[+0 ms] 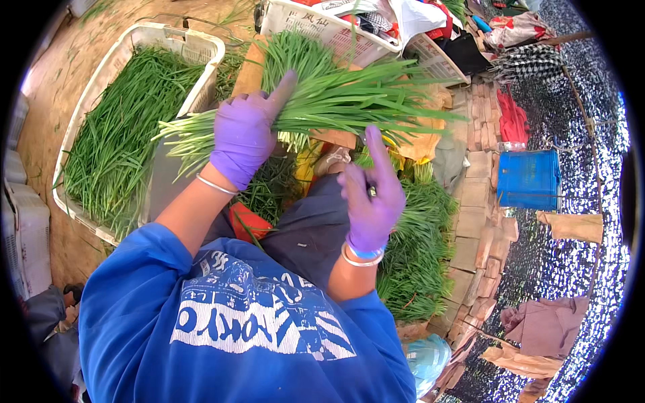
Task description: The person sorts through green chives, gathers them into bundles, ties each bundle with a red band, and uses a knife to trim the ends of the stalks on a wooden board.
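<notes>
My left hand point(243, 134), in a purple glove, is closed around a bunch of garlic chives point(356, 101). The pale cut ends stick out to the left, and the green leaves fan to the right. My right hand point(373, 201), also purple-gloved, is raised just below the leaves. Its index finger points up and its thumb stands apart, with nothing visible in its grasp. Behind the held bunch, more chives point(295, 50) lie on a wooden board point(250, 67). A thick pile of chives point(418, 252) rests to the right of my right forearm.
A white plastic crate point(67, 158) full of loose green leaves stands at the left. Another white crate point(322, 30) holding bags is at the back. A low brick edge point(474, 221) runs along the right, with a blue bucket point(529, 178) beyond it.
</notes>
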`<state>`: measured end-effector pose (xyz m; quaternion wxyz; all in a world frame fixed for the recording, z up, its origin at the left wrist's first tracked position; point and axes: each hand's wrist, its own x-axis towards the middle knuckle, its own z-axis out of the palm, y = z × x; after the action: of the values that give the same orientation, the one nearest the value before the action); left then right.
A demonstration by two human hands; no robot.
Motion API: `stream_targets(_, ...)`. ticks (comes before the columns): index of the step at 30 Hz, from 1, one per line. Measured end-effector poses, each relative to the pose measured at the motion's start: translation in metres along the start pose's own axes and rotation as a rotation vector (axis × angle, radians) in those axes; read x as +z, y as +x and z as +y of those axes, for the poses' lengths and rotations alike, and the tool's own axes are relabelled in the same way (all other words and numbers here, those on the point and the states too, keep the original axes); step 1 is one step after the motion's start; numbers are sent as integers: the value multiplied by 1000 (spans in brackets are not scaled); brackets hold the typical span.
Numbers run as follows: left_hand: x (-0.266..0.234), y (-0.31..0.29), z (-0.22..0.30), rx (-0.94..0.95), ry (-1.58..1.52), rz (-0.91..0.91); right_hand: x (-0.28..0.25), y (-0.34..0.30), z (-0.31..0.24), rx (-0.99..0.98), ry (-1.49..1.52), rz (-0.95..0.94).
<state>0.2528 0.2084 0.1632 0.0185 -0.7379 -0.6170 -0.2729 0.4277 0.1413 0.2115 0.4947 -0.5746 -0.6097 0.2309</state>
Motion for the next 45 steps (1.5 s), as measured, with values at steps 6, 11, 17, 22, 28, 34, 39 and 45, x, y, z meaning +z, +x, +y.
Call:
stream_targets(6, 3, 1, 11, 72, 0, 4, 50, 18, 66, -127, -21, 172)
stream_targets(11, 15, 3, 12, 86, 43, -33, 73, 25, 50, -6, 48, 344)
stream_targets(17, 36, 53, -27, -302, -326, -125, 46, 49, 21, -77, 486, 573)
stream_targets(22, 39, 90, -107, -645, -1256, -264, 15, 11, 102, 108, 247, -617)
stream_targets(28, 109, 82, -95, -794, -1614, -335, 43, -47, 220, 160, -525, -1053)
stream_targets(34, 186, 101, -93, -744, -1437, -579, 45, -2, 224, 398, -129, -422)
stream_targets(39, 238, 100, -40, -671, -654, -404, 86, 49, 279, 852, 422, 283)
stream_targets(45, 252, 100, -15, -639, -236, -337, 144, 49, 292, 1043, 875, 727)
